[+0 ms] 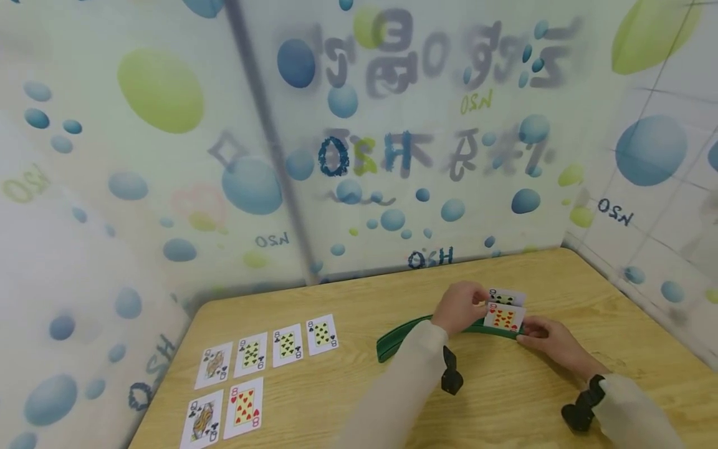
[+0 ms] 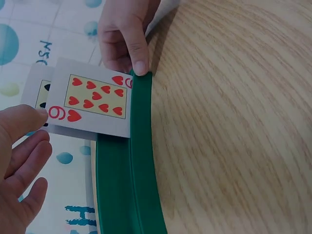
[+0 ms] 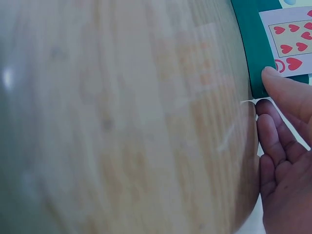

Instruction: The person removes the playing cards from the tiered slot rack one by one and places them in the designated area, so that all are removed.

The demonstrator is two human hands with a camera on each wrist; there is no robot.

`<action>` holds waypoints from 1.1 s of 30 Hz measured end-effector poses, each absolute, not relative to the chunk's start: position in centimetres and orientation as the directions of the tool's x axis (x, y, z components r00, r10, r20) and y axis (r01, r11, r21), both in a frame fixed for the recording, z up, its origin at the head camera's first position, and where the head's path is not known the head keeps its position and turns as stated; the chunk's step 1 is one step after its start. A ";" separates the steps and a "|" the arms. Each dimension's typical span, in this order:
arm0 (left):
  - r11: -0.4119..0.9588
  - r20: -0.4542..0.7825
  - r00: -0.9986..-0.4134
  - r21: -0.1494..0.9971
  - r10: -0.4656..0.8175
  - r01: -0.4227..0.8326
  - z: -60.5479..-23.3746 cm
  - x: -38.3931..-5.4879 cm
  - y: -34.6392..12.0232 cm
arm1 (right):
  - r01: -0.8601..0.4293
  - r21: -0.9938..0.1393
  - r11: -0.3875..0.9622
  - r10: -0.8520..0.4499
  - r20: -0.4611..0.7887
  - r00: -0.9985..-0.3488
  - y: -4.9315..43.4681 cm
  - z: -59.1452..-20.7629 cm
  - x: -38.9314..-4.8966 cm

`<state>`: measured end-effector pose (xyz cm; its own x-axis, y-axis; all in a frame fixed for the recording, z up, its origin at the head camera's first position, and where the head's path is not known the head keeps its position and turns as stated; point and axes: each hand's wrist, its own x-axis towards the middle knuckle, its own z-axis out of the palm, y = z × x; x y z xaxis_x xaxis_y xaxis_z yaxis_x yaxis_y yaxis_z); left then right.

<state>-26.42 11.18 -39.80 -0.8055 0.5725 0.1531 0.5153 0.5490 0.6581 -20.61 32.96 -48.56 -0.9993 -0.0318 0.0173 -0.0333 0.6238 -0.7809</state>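
Note:
A curved green card holder [image 1: 395,343] lies on the wooden table. The nine of hearts [image 1: 505,317] stands in its slot near the right end. Just behind it rises a black-suit nine [image 1: 507,295], partly covered by the hearts card. My left hand [image 1: 460,305] pinches the left edge of this rear card, thumb in front, as the left wrist view shows. With the right hand [image 1: 552,342] I grip the holder's right end; in the right wrist view its thumb [image 3: 280,85] lies on the green rim by the hearts card.
Face up on the table's left lie two rows of cards, including a nine of clubs [image 1: 250,354], an eight of spades [image 1: 321,333], a queen of clubs [image 1: 202,419] and an eight of hearts [image 1: 244,407]. A patterned curtain [image 1: 364,224] hangs along the table's far edge.

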 end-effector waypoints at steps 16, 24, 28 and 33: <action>0.590 0.167 -0.829 0.628 0.534 0.507 -40.8 -26.3 12.3 | -0.055 -0.777 0.628 -0.044 0.036 -0.998 32.9 -48.5 -20.6; 0.581 0.153 -0.826 0.643 0.542 0.500 -40.8 -25.9 12.5 | -0.055 -0.793 0.607 -0.038 0.041 -0.998 32.9 -48.5 -20.6; 0.583 0.141 -0.830 0.648 0.540 0.490 -40.9 -25.7 12.6 | -0.056 -0.794 0.605 -0.038 0.042 -0.998 32.9 -48.5 -20.6; 0.577 0.139 -0.825 0.651 0.548 0.493 -41.0 -25.6 12.5 | -0.045 -0.795 0.605 -0.038 0.028 -0.999 32.9 -48.5 -20.6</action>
<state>-25.58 12.55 -40.96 -0.8248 0.5481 0.1391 0.4931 0.5767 0.6514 -20.60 32.90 -48.52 -0.9989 -0.0378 0.0281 -0.0453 0.6050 -0.7949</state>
